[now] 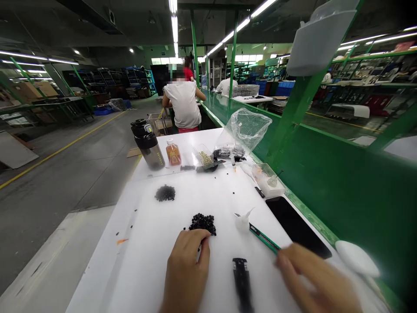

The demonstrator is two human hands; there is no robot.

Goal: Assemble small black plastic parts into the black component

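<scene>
My left hand (188, 265) is at the near edge of a pile of tiny black parts (202, 222), thumb and forefinger brought together. What lies between those fingertips is too small to make out. My right hand (317, 278), a little blurred, grips the rear end of a slim green-and-black utility knife (264, 239). A white wad (243, 222), like tissue or cotton, is around the knife's front, with the pointed tip showing past it. Between my hands lies a long black plastic piece (241, 282) on the white tabletop (143, 261).
Another black pile (165, 193) lies farther left. A dark bottle (148, 145), an amber drink bottle (173, 153), a tray of small pieces (205, 157) and a clear plastic bag (247, 130) stand behind. Right are a box (269, 180) and phone (298, 226). A person (183, 104) sits ahead.
</scene>
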